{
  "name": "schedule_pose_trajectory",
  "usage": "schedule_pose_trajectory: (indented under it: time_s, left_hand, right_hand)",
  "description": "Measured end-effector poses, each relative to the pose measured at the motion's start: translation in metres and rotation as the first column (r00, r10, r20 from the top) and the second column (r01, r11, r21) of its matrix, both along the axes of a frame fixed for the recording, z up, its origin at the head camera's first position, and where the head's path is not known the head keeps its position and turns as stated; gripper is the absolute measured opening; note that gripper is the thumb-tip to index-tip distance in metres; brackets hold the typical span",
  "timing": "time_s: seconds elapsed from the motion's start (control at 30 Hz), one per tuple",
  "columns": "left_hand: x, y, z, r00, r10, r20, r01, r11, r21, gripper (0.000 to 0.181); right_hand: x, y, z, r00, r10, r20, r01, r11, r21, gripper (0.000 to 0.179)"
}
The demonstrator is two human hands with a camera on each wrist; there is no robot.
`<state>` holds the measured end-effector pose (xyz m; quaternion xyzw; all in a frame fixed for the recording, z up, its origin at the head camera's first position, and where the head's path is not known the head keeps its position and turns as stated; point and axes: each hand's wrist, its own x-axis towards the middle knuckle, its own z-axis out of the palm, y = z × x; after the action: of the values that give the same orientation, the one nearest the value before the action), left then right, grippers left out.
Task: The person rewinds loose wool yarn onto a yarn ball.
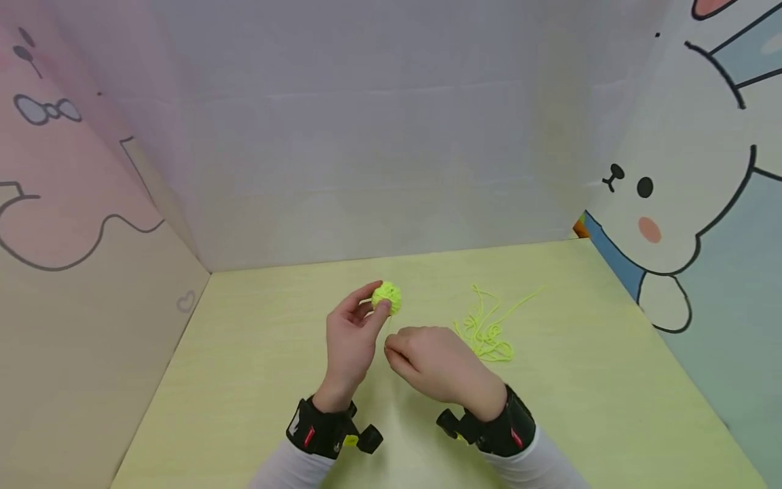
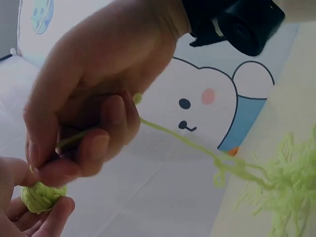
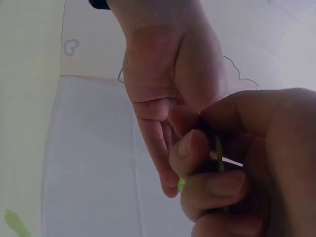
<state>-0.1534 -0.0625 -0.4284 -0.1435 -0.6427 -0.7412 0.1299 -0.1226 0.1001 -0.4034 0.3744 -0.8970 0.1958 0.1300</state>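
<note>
A small ball of neon yellow-green yarn (image 1: 387,297) is pinched between the thumb and fingers of my left hand (image 1: 353,333), raised over the table. Just right of and below it, my right hand (image 1: 436,360) has its fingers curled and grips the yarn strand (image 2: 173,132). A short length of strand runs from the ball down to the right fingers. In the left wrist view the strand leaves the right hand and trails to a loose tangle of yarn (image 1: 489,336). The right wrist view shows the strand crossing the right palm; the ball is mostly hidden there.
The loose yarn lies on the pale yellow table (image 1: 256,360) to the right of my hands. A white curtain wall (image 1: 379,149) closes off the back. Printed panels with cartoon animals stand at the left and right sides.
</note>
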Motion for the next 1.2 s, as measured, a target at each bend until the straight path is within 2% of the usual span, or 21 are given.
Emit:
schedule_pose_trajectory:
  time_s: [0.1, 0.2, 0.3, 0.43, 0.5, 0.57, 0.67, 0.77, 0.87, 1.0, 1.1, 1.2]
  left_hand:
    - [0.0, 0.001, -0.002, 0.996, 0.002, -0.086, -0.011, 0.995, -0.098, 0.041]
    - [0.0, 0.001, -0.003, 0.98, -0.001, -0.199, -0.043, 0.975, -0.218, 0.046]
    - [0.0, 0.002, -0.003, 0.952, -0.032, -0.306, -0.075, 0.94, -0.332, 0.047]
    - [0.002, 0.001, 0.001, 0.902, -0.11, -0.417, -0.094, 0.894, -0.438, 0.047]
    - [0.003, 0.0, 0.003, 0.879, -0.15, -0.452, -0.089, 0.88, -0.467, 0.047]
    - [0.004, -0.001, 0.005, 0.863, -0.187, -0.47, -0.074, 0.872, -0.483, 0.047]
    - [0.004, -0.004, 0.008, 0.845, -0.248, -0.474, -0.025, 0.866, -0.499, 0.048]
    - [0.006, -0.006, 0.012, 0.836, -0.308, -0.454, 0.054, 0.869, -0.491, 0.049]
    - [0.008, -0.007, 0.015, 0.847, -0.348, -0.403, 0.146, 0.88, -0.453, 0.05]
    - [0.009, -0.009, 0.017, 0.879, -0.365, -0.308, 0.255, 0.904, -0.344, 0.051]
    - [0.009, -0.01, 0.018, 0.911, -0.343, -0.23, 0.291, 0.928, -0.231, 0.049]
    - [0.008, -0.011, 0.017, 0.949, -0.282, -0.144, 0.268, 0.957, -0.112, 0.043]
  right_hand:
    - [0.0, 0.005, 0.004, 0.998, -0.003, -0.055, 0.001, 0.999, -0.037, 0.022]
    - [0.0, 0.013, 0.01, 0.992, -0.022, -0.122, 0.011, 0.996, -0.089, 0.017]
    - [-0.001, 0.022, 0.014, 0.985, -0.044, -0.166, 0.018, 0.988, -0.153, 0.009]
    - [-0.005, 0.032, 0.017, 0.976, -0.085, -0.201, 0.04, 0.976, -0.216, 0.005]
    - [-0.007, 0.036, 0.017, 0.969, -0.113, -0.219, 0.057, 0.968, -0.246, 0.006]
    - [-0.009, 0.038, 0.018, 0.963, -0.137, -0.232, 0.069, 0.958, -0.279, 0.007]
    - [-0.012, 0.041, 0.019, 0.958, -0.163, -0.235, 0.08, 0.942, -0.327, 0.008]
    - [-0.014, 0.042, 0.018, 0.961, -0.173, -0.216, 0.088, 0.932, -0.352, 0.009]
    - [-0.016, 0.041, 0.016, 0.968, -0.176, -0.178, 0.102, 0.928, -0.359, 0.009]
    - [-0.018, 0.036, 0.011, 0.977, -0.182, -0.109, 0.137, 0.933, -0.333, 0.011]
    - [-0.02, 0.031, 0.007, 0.979, -0.197, -0.052, 0.173, 0.94, -0.294, 0.013]
    - [-0.02, 0.027, 0.004, 0.977, -0.211, 0.014, 0.208, 0.949, -0.236, 0.013]
